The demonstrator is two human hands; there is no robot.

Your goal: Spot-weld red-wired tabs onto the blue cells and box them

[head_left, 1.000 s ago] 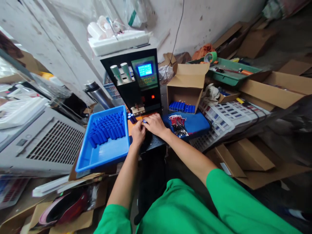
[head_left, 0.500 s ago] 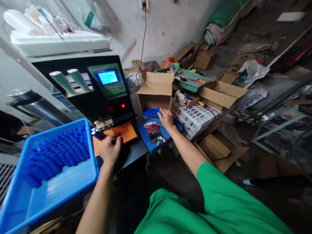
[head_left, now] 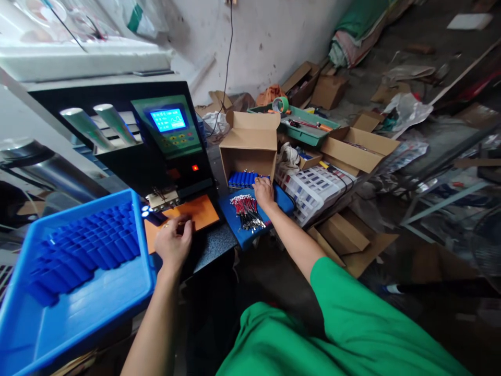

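Observation:
My left hand (head_left: 174, 243) is curled at the front of the orange board (head_left: 201, 213), close to a blue battery pack (head_left: 154, 215) with pale ends under the machine's welding head (head_left: 163, 199). Its fingertips are partly hidden, so its grip cannot be made out. My right hand (head_left: 264, 191) reaches to the open front of a cardboard box (head_left: 250, 140), fingers bent at the right end of a row of blue cells (head_left: 242, 179). What those fingers hold is too small to tell. Red and black wires (head_left: 248, 213) lie beside it on a blue surface (head_left: 230, 215).
A blue bin (head_left: 88, 308) with many blue cells (head_left: 90, 240) stands at the left. Behind is the black machine with a lit screen (head_left: 168, 120). To the right are a white plastic basket (head_left: 309, 193), a green tray (head_left: 309, 137) and an open carton (head_left: 358, 151).
My right hand has moved slightly down at the box front, to the right end of the cells. The left hand stays by the orange board. The view has shifted a little.

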